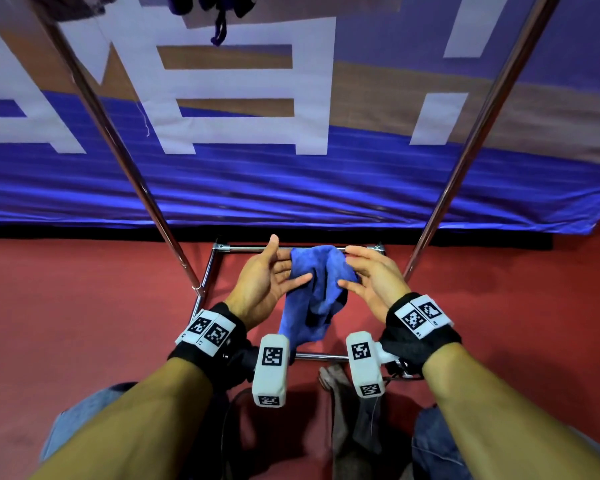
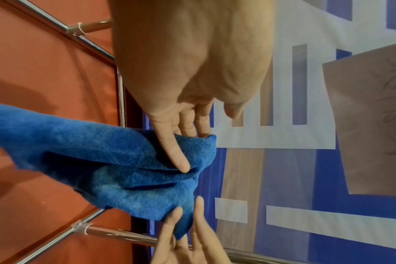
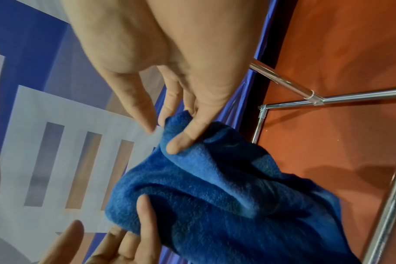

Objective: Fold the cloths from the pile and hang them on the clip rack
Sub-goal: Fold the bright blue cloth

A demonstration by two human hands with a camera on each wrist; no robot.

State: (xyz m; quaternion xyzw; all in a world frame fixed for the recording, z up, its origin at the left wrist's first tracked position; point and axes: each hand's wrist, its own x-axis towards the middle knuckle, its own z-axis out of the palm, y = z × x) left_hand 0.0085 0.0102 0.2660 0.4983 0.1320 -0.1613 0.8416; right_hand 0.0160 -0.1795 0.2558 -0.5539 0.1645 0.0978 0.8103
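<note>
While held up between both hands over the red floor [image 1: 84, 306], hangs bunched and crumpled: blue cloth [image 1: 314, 289], upper edge gathered at fingertip height, lower part drooping toward the wrists. Left hand [image 1: 264, 282] palm-up on the cloth's left side, fingers nearly straight, little finger laid across a fold in the left wrist view, other fingers tucked behind the edge. Right hand [image 1: 374, 278] on the cloth's right side, thumb pressed onto the top corner in the right wrist view, fingers behind it, pinching the fabric. Below and behind the cloth, chrome rack frame [image 1: 219, 268] standing on the floor, two slanted poles rising to either side. Beyond the frame, blue banner [image 1: 291, 188] with large white characters. At the top edge, dark fabric [image 1: 219, 15] dangling, blurred. Near the person's feet, a greyish cloth [image 1: 354, 410] on the floor.
</note>
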